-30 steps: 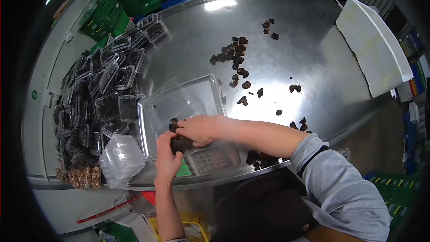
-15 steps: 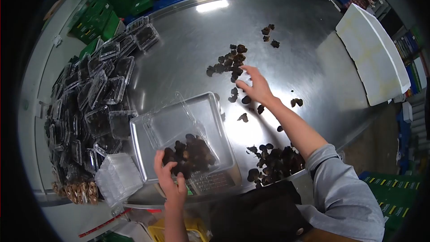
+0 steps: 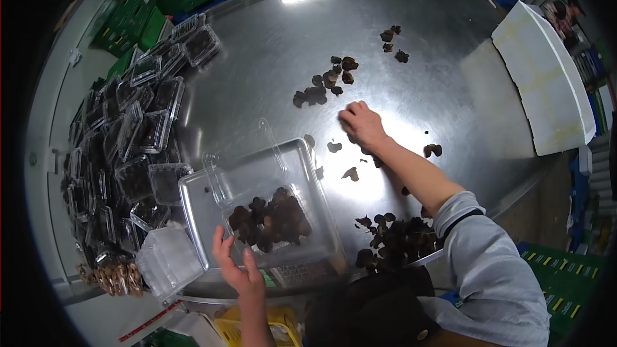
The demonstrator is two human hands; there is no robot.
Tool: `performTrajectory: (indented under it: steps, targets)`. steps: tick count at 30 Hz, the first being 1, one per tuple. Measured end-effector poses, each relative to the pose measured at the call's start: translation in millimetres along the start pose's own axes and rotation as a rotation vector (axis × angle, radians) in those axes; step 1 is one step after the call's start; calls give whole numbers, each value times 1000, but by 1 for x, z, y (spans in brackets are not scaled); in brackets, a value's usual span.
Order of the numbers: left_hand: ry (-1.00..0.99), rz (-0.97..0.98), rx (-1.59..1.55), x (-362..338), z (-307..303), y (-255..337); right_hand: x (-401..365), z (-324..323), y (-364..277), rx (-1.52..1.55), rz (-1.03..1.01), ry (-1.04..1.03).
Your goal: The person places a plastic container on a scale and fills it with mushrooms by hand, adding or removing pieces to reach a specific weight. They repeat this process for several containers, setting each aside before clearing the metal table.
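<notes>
Dark, ruffled wood ear mushrooms (image 3: 275, 222) fill the base of a clear plastic clamshell (image 3: 247, 160), whose lid stands hinged back. The clamshell rests on the metal pan of a weighing scale (image 3: 193, 218). My left hand (image 3: 239, 268) is open at the clamshell's near left corner, fingers spread. Over the steel table, my right hand (image 3: 361, 125) is closed, fingers curled down around mushrooms that they mostly hide. Just beyond it lies a loose cluster of mushrooms (image 3: 315, 95), with single pieces scattered nearby.
Filled clamshells (image 3: 132, 128) are heaped along the left side, beside stacked empty clear lids or trays (image 3: 168, 260). A mushroom pile (image 3: 402, 244) lies at the near edge. A white foam box (image 3: 543, 83) stands at right. Another person (image 3: 565, 16) is at the far right.
My right hand has closed and drawn slightly toward me from the cluster, which now has fewer mushrooms. My left hand has moved slightly down and left from the mushrooms in the clamshell.
</notes>
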State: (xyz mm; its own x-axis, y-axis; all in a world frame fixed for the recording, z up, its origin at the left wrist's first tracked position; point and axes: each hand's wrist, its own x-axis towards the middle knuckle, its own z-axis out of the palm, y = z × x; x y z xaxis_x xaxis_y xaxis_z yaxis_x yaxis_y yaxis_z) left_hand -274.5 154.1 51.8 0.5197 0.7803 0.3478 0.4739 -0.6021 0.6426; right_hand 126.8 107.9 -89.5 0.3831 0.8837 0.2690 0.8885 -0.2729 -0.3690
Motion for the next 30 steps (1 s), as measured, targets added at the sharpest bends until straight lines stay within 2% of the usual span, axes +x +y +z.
performTrajectory:
  steps: [3,5,6,7,10,11,13,14,16,17,19,21,23,25,26,27,28,29,30]
  targets:
    - [60,-5,4,-9,-12,-4,-20,-19,17,130,90,-33]
    - [146,-63,-116,-15,-14,-15,-23,-17,21,346,245,189]
    - [157,-109,-172,-15,-17,-16,-23,-20,15,609,521,181]
    - [171,-122,-163,-15,-19,-17,-20,-35,-2,720,613,131]
    - [107,-98,-224,-2,-21,-16,-14,-73,-87,993,326,68]
    - [121,-112,-293,5,-17,-12,-12,-79,-117,991,100,99]
    - [135,-135,-360,13,-8,-7,-10,-98,-177,847,-208,66]
    - [67,-149,-372,15,-3,-6,-8,-92,-197,815,-409,81]
    - [-66,-168,-395,18,3,-7,-15,-81,-229,618,-576,-114]
    - [-133,-172,-408,18,5,-7,-17,-73,-235,493,-676,-310]
    - [-144,-160,-313,15,6,-8,-27,-63,-242,291,-783,-391]
    - [-111,-100,-426,12,1,-10,-31,-64,-240,323,-786,-413]
    - [-38,-135,-461,7,-9,-23,-31,-85,-239,384,-776,-292]
    - [99,-199,-525,3,-26,-40,-27,-115,-230,476,-660,-342]
    - [96,-199,-525,0,-35,-47,-25,-126,-220,527,-572,-388]
    - [139,-247,-565,-4,-45,-52,-31,-124,-201,539,-431,-258]
    - [183,-297,-605,-10,-55,-57,-39,-114,-178,617,-183,-115]
    - [187,-301,-602,-15,-65,-61,-39,-108,-148,637,-20,-25]
    - [208,-330,-568,-20,-74,-64,-45,-92,-104,336,8,161]
